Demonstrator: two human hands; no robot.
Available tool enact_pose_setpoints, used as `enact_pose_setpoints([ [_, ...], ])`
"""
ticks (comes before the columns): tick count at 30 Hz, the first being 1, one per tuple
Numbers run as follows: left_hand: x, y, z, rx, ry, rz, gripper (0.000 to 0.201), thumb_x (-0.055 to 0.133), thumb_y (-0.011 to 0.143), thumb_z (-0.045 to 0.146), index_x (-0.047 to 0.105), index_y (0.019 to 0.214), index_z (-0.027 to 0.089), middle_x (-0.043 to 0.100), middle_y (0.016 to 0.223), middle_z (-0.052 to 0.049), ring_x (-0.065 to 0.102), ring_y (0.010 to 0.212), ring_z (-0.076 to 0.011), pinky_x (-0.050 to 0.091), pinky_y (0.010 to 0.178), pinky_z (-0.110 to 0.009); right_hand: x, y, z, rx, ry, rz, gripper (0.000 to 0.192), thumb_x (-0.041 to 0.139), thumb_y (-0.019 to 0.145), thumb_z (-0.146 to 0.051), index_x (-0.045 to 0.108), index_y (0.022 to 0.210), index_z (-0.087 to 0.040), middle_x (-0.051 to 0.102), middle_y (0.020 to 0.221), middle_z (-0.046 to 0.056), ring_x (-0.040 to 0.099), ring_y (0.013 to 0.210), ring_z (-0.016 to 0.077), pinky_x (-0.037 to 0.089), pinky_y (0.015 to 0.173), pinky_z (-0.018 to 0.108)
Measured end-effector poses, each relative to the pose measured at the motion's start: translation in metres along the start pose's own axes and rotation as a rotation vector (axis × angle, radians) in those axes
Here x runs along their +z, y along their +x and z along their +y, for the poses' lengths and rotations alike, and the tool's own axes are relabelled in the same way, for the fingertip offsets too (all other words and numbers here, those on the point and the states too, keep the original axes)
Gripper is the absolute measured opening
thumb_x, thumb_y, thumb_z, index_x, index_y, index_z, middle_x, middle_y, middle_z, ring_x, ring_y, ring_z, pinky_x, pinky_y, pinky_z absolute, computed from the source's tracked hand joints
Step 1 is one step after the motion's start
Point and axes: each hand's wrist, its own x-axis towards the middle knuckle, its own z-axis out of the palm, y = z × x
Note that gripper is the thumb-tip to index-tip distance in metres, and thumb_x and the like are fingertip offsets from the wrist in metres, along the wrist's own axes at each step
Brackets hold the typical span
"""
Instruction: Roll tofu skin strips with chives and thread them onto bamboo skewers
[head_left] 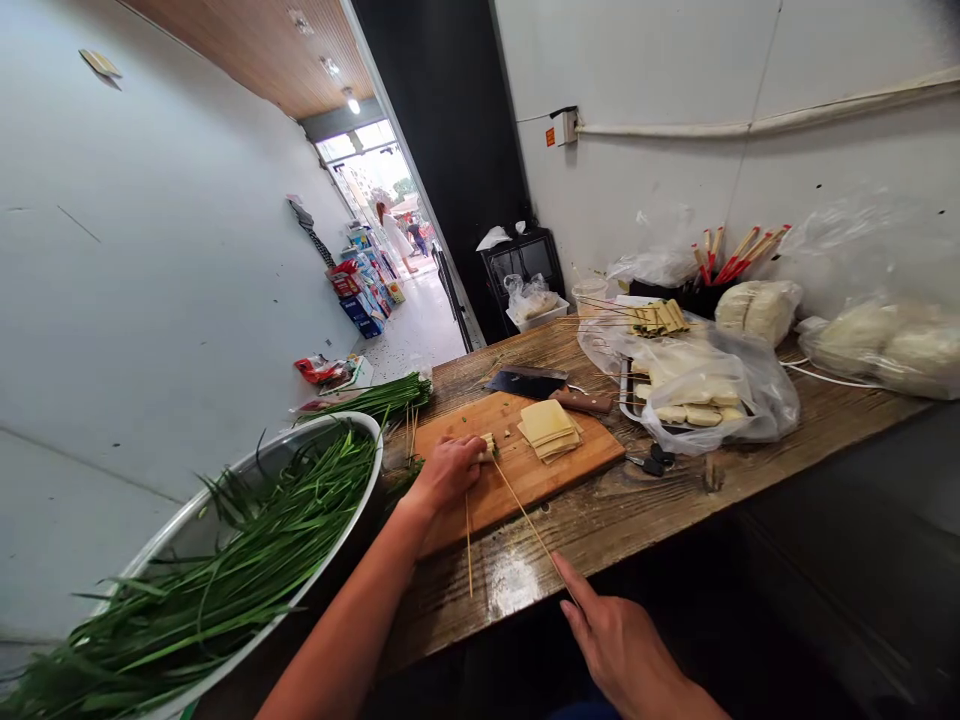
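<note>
My left hand (452, 468) presses down on small rolls of pale yellow sheet (488, 447), likely tofu skin with greens inside, on the wooden cutting board (600, 442). Its fingers hide most of the rolls. In my right hand (626, 640), thumb and fingers pinch the near end of a thin bamboo skewer (526, 515), whose far tip meets the rolls. A second skewer (469, 555) sticks out toward me from beneath my left hand. To the right on the board lies a stack of square pale yellow sheets (550, 431). Behind it rests a cleaver (583, 401) with a brown handle.
A large metal basin (369, 425) of Chinese chives stands at left; more chives (394, 395) lie behind it. At right are finished skewered rolls (660, 318), a plastic-wrapped tray of pale rolls (697, 412), keys (651, 462) and bagged food (892, 345) on the wooden table (675, 500).
</note>
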Motion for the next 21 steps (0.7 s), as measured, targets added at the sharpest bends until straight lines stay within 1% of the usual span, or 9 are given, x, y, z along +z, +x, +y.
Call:
enact_pose_setpoints([
  [3, 0.001, 0.001, 0.002, -0.010, 0.012, 0.011, 0.023, 0.044, 0.073, 0.006, 0.052, 0.091, 0.019, 0.063, 0.091, -0.004, 0.059, 0.088, -0.0192, 0.039, 0.084, -0.031, -0.001, 0.000, -0.001, -0.016, -0.035, 0.022, 0.045, 0.024, 0.093, -0.025, 0.042, 0.133, -0.010, 0.059, 0.048, 0.000, 0.052, 0.038, 0.0132, 0.024, 0.040, 0.024],
  [5, 0.004, -0.001, 0.003, -0.024, -0.011, 0.021, 0.020, 0.043, 0.076, 0.007, 0.052, 0.089, 0.019, 0.063, 0.090, -0.005, 0.059, 0.087, -0.0184, 0.041, 0.082, -0.030, -0.002, 0.000, -0.002, -0.025, -0.057, 0.038, 0.045, 0.024, 0.094, -0.024, 0.043, 0.131, -0.009, 0.058, 0.047, 0.000, 0.051, 0.036, 0.0128, 0.023, 0.039, 0.024],
  [7, 0.007, -0.004, 0.003, -0.021, -0.045, 0.044, 0.017, 0.041, 0.080, 0.008, 0.053, 0.087, 0.019, 0.062, 0.099, -0.006, 0.058, 0.094, -0.0182, 0.042, 0.083, -0.029, -0.002, 0.001, -0.004, -0.038, -0.086, 0.049, 0.045, 0.023, 0.094, -0.024, 0.044, 0.130, -0.006, 0.057, 0.046, 0.000, 0.051, 0.035, 0.0125, 0.021, 0.039, 0.024],
  [10, 0.011, -0.009, 0.001, 0.003, -0.087, 0.077, 0.015, 0.041, 0.085, 0.013, 0.055, 0.085, 0.020, 0.057, 0.117, -0.007, 0.054, 0.107, -0.0195, 0.043, 0.089, -0.033, -0.002, 0.002, -0.006, -0.051, -0.137, 0.065, 0.045, 0.023, 0.094, -0.023, 0.045, 0.129, -0.003, 0.058, 0.046, 0.001, 0.052, 0.036, 0.0129, 0.021, 0.039, 0.025],
  [13, 0.016, -0.011, -0.003, 0.020, -0.140, 0.105, 0.014, 0.045, 0.087, 0.020, 0.058, 0.086, 0.020, 0.056, 0.122, -0.008, 0.053, 0.111, -0.0218, 0.043, 0.093, -0.037, -0.002, 0.003, -0.008, -0.059, -0.164, 0.074, 0.045, 0.025, 0.093, -0.020, 0.045, 0.128, -0.001, 0.059, 0.047, 0.002, 0.054, 0.037, 0.0145, 0.021, 0.039, 0.027],
  [17, 0.019, -0.011, -0.014, 0.053, -0.244, 0.143, 0.025, 0.038, 0.091, 0.026, 0.063, 0.093, 0.020, 0.055, 0.125, -0.009, 0.052, 0.115, -0.0222, 0.044, 0.095, -0.037, -0.004, 0.007, -0.013, -0.052, -0.150, 0.041, 0.044, 0.031, 0.090, -0.018, 0.045, 0.129, -0.002, 0.061, 0.049, 0.002, 0.055, 0.039, 0.0154, 0.022, 0.039, 0.027],
  [21, 0.020, -0.007, -0.025, 0.051, -0.297, 0.167, 0.030, 0.044, 0.089, 0.030, 0.060, 0.113, 0.020, 0.054, 0.127, -0.010, 0.052, 0.115, -0.0230, 0.045, 0.095, -0.037, -0.002, 0.011, -0.017, -0.034, -0.164, 0.022, 0.045, 0.036, 0.086, -0.012, 0.047, 0.128, -0.003, 0.061, 0.049, 0.002, 0.054, 0.039, 0.0150, 0.021, 0.039, 0.027],
])
